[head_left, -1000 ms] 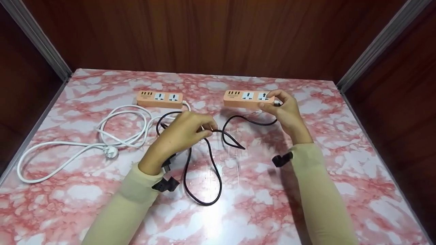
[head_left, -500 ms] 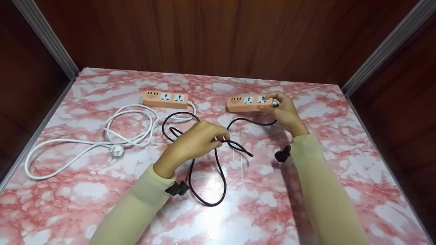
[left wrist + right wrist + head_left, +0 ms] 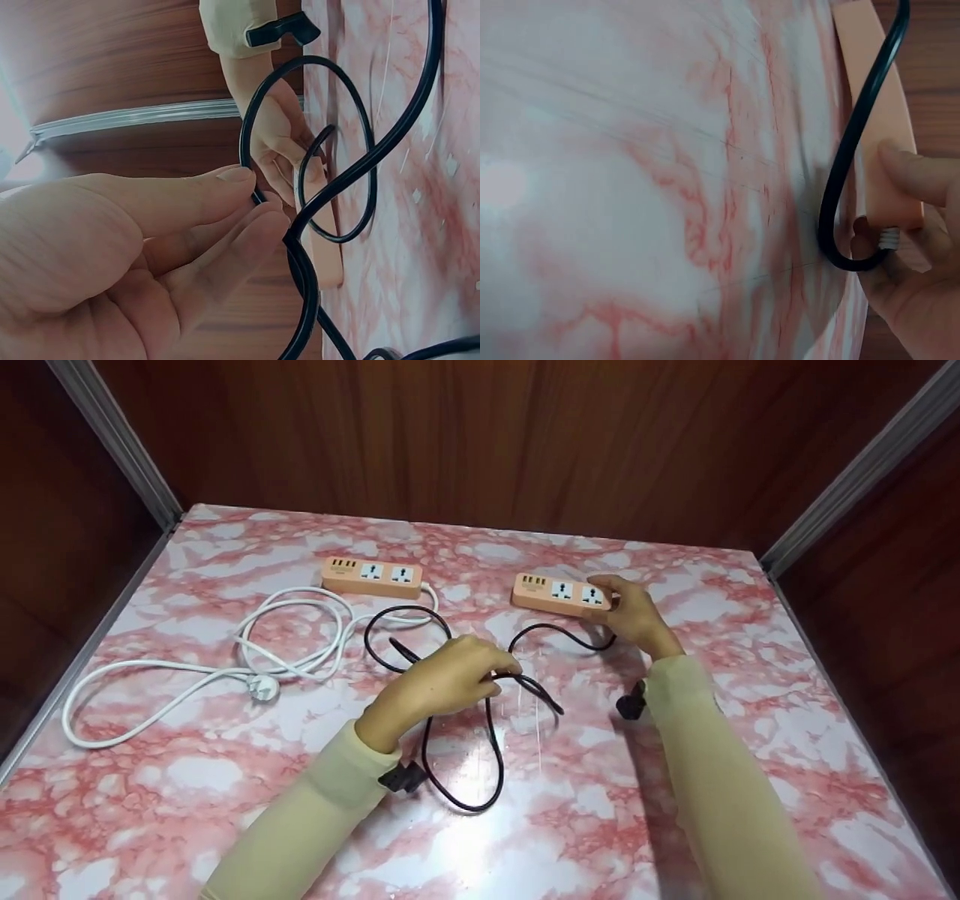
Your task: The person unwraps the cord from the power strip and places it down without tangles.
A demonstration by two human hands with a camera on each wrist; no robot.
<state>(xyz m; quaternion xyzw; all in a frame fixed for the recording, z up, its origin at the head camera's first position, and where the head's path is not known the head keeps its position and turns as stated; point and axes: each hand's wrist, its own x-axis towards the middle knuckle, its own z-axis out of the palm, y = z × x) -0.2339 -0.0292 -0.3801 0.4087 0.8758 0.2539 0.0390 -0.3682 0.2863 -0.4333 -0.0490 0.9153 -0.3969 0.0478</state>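
Note:
My left hand (image 3: 457,675) pinches a black cable (image 3: 259,112) between thumb and fingertips, with loops of it hanging over the table. In the left wrist view the cable bends just beyond those fingertips. At the back right, my right hand (image 3: 634,615) grips the cable end of an orange power strip (image 3: 551,596) that has two white sockets and several USB ports. The right wrist view shows the thumb on the strip's side (image 3: 885,112) and the black cable leaving its end through a white ribbed collar (image 3: 889,238).
A second orange power strip (image 3: 371,577) lies at the back left. Its white cable (image 3: 169,666) is spread in loops across the left side, with a white plug (image 3: 263,687) on top. A dark wood wall (image 3: 465,442) stands behind the red-and-white marbled table (image 3: 187,825).
The head view has shifted slightly. My left hand has moved right and nearer with the black cable. The right hand's strip now sits more angled, its cable end turned toward me.

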